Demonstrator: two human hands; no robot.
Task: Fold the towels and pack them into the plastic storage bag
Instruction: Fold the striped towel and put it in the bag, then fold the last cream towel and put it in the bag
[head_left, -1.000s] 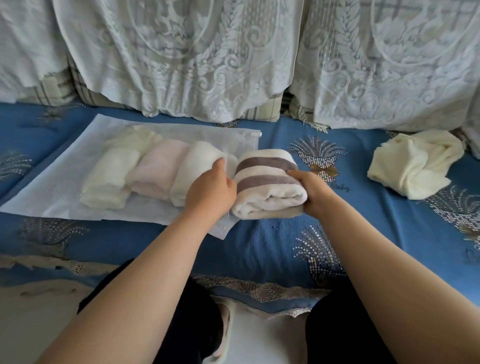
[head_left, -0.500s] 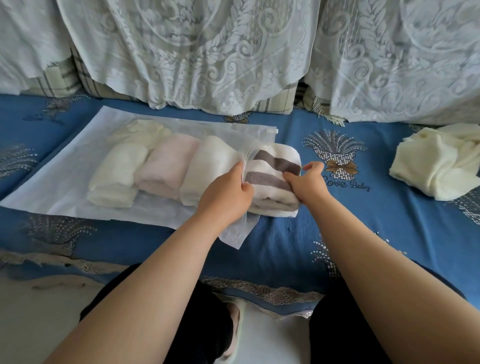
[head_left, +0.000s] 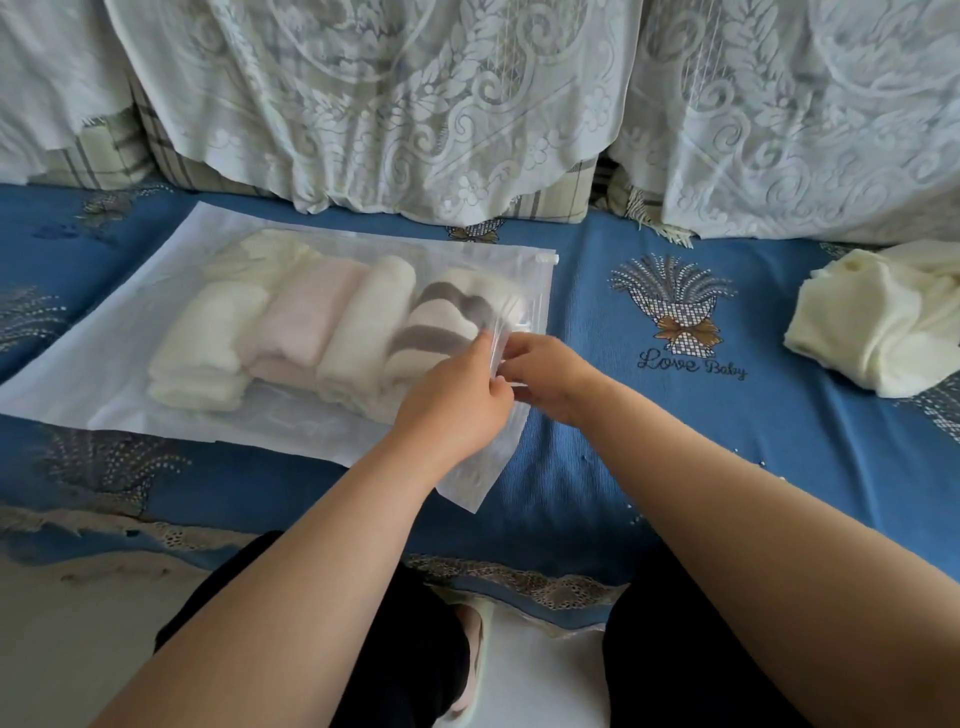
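Observation:
A frosted plastic storage bag (head_left: 104, 374) lies flat on the blue bed cover. Inside it sit several rolled towels side by side: a cream one (head_left: 208, 343), a pink one (head_left: 301, 322), a white one (head_left: 363, 322), and a white towel with grey stripes (head_left: 441, 322) nearest the bag's open right edge. My left hand (head_left: 452, 405) pinches the bag's opening edge. My right hand (head_left: 550, 374) grips the same edge from the right, fingertips meeting the left hand's. The zipper slider (head_left: 545, 258) sits at the far corner of the opening.
A crumpled pale yellow towel (head_left: 872, 322) lies unfolded on the bed cover (head_left: 675, 441) at the right. Lace-covered cushions (head_left: 415, 104) line the back. My dark-clothed knees and a slipper (head_left: 467, 654) are below the bed's front edge.
The striped towel has gone from outside the bag, held in both hands, to fully inside it. Both hands have let go of the towel and now hold the bag's opening.

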